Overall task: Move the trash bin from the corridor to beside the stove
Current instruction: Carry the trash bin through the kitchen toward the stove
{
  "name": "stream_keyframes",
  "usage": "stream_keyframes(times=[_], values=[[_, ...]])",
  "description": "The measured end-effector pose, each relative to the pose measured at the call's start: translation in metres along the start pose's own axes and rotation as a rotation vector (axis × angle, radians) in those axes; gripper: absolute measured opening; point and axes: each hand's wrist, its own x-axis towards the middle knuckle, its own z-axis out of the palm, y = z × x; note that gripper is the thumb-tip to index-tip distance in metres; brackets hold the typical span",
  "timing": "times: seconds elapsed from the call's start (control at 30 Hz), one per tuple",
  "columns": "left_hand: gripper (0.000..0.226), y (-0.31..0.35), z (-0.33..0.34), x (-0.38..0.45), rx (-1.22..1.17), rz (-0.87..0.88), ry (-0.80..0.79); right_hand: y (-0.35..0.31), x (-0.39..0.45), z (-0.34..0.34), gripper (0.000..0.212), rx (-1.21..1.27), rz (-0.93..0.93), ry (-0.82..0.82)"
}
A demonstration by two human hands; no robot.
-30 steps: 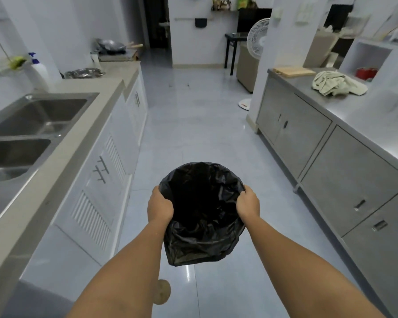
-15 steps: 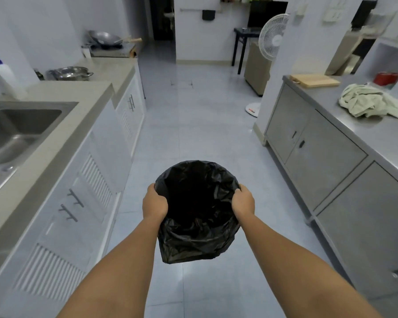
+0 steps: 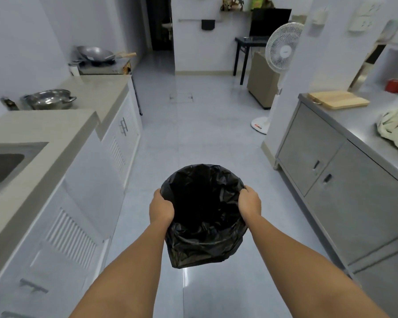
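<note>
Black-lined bin [image 3: 203,216] hangs off the floor, mid-aisle, left hand [image 3: 161,208] and right hand [image 3: 251,204] each clenched on opposite rim sides, likely to carry it level. Stove [image 3: 101,67], wok [image 3: 94,53] on top, lies well ahead at the left counter's [image 3: 55,125] far end.

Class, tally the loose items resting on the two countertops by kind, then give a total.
Metal pot: 1
Wok: 1
Wooden cutting board: 1
Crumpled cloth: 1
Total: 4
</note>
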Motion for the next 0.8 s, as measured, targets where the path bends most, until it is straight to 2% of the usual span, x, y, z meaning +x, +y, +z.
stream_keyframes(times=[0.23,0.37,0.5,0.6,0.8], values=[[0.052,0.074,0.023,0.148,-0.009,0.032,-0.004,-0.084,0.129,0.046,0.039,0.022,-0.005,-0.008],[0.05,0.111,0.043,0.226,-0.001,0.05,0.004,-0.122,0.203,0.071,0.025,0.034,-0.025,-0.009],[0.052,0.137,0.07,0.303,0.001,0.025,0.009,-0.157,0.285,0.101,0.037,0.013,-0.024,-0.023],[0.052,0.159,0.087,0.356,0.002,-0.011,0.013,-0.186,0.343,0.117,0.027,-0.021,-0.012,-0.047],[0.052,0.217,0.121,0.482,-0.002,-0.042,0.055,-0.262,0.469,0.159,0.044,-0.047,-0.02,-0.066]])
